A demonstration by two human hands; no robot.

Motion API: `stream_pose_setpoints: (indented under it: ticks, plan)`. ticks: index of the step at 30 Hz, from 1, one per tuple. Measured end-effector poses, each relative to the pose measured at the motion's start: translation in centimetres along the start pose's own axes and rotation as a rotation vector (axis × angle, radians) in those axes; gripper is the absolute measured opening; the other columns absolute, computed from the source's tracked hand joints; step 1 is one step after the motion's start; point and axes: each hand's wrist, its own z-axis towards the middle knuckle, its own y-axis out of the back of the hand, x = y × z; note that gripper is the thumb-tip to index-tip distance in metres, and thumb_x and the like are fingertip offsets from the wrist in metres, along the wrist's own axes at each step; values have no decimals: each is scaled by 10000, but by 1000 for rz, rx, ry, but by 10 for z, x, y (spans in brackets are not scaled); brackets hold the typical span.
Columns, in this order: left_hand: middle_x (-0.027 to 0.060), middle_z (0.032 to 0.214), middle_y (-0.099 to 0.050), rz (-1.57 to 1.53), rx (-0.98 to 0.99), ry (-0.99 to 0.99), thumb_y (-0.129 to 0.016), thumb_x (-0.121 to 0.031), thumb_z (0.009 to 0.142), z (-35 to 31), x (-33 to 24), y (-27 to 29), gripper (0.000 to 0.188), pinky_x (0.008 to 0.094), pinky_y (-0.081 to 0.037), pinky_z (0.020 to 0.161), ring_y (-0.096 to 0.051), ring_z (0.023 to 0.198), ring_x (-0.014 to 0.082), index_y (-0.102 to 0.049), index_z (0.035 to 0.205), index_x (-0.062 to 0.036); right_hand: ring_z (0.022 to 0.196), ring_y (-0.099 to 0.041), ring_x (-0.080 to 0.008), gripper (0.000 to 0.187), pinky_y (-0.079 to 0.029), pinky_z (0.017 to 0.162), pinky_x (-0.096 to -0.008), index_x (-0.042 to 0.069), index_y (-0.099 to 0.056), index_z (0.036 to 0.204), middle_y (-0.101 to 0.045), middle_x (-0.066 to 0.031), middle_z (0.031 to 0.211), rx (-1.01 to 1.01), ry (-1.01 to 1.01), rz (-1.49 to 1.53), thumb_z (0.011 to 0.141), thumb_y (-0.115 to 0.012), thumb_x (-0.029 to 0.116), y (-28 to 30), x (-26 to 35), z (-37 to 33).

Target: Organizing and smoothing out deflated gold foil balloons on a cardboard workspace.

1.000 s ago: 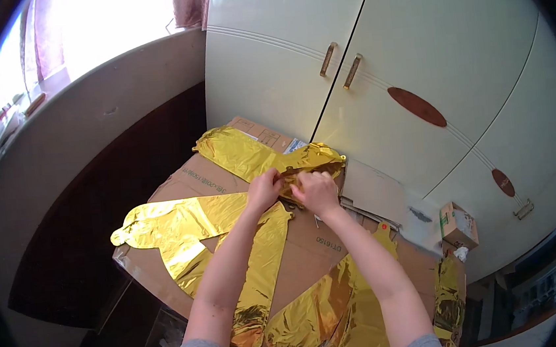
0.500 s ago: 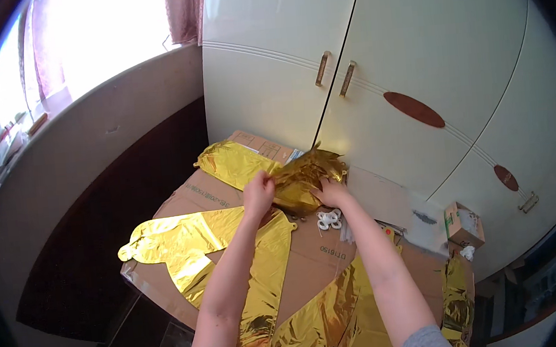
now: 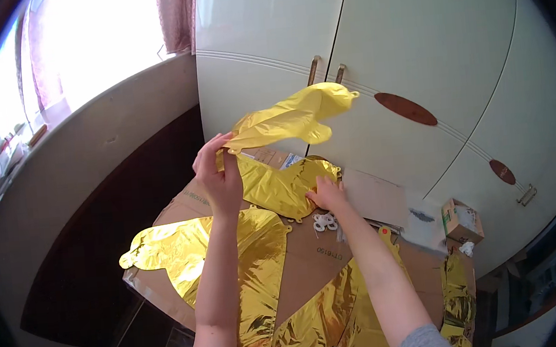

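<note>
My left hand (image 3: 220, 172) pinches one end of a flat, uninflated gold foil balloon (image 3: 289, 116), holding it up in the air before the cabinet. Below it a second gold foil balloon (image 3: 276, 190) lies on the cardboard. My right hand (image 3: 327, 194) rests on that one's right part with its fingers apart. White ribbon rolls (image 3: 325, 222) sit just below the right hand. Left of my left forearm, another gold foil balloon (image 3: 165, 243) is spread out. More gold foil (image 3: 320, 315) lies between my forearms, partly hidden by the right one.
Cardboard (image 3: 312, 256) covers the work surface. A pale flat board (image 3: 376, 194) lies against the white cabinet (image 3: 412, 49). At the right stand a small open carton (image 3: 462, 222) and a strip of gold foil (image 3: 457, 296). A curved wall (image 3: 92, 163) and window border the left.
My left hand has lifted a foil balloon up, and it has unfolded toward the right. The balloon underneath now shows. My right hand has stayed near its place, on the lower balloon.
</note>
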Motion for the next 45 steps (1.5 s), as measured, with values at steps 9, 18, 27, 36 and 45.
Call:
stream_pose_setpoints:
  ticks: [9,18,27,36,45]
  plan:
    - [56,953,-707,20,151,-172,-646,21,798,16,-70,7,107,333,-433,851,-649,916,226,-640,884,-42,1312,-310,-411,1000,-284,1057,-523,84,-205,1447,-275,-259,1438,-1158,472,474,718,-809,404,87,29,-113]
    - [47,884,-693,-201,522,-272,-687,0,775,-6,-128,-7,126,348,-447,786,-651,855,240,-628,870,-59,1037,-608,-215,299,-315,1065,-474,94,-660,1027,-671,-22,1038,-770,467,155,769,-765,199,224,2,-249]
    - [39,817,-647,-130,1052,-223,-772,-129,696,-46,-170,-5,270,365,-439,789,-606,857,234,-644,932,-96,666,-607,-215,141,-471,849,-379,100,-672,889,-644,-29,718,-786,411,362,765,-715,46,271,-49,-341]
    - [88,882,-690,-157,1451,-132,-714,-205,783,-117,-156,-40,186,390,-527,712,-663,781,278,-696,930,-93,725,-617,-218,243,-473,788,-392,96,-661,913,-675,-33,822,-816,457,186,703,-749,10,281,-81,-426]
    - [71,949,-705,-272,1151,-3,-591,113,739,-113,-207,-86,341,284,-535,668,-691,802,179,-646,1031,-54,815,-596,-167,256,-422,754,-366,128,-693,996,-661,-3,997,-915,402,-37,747,-729,85,270,-90,-504]
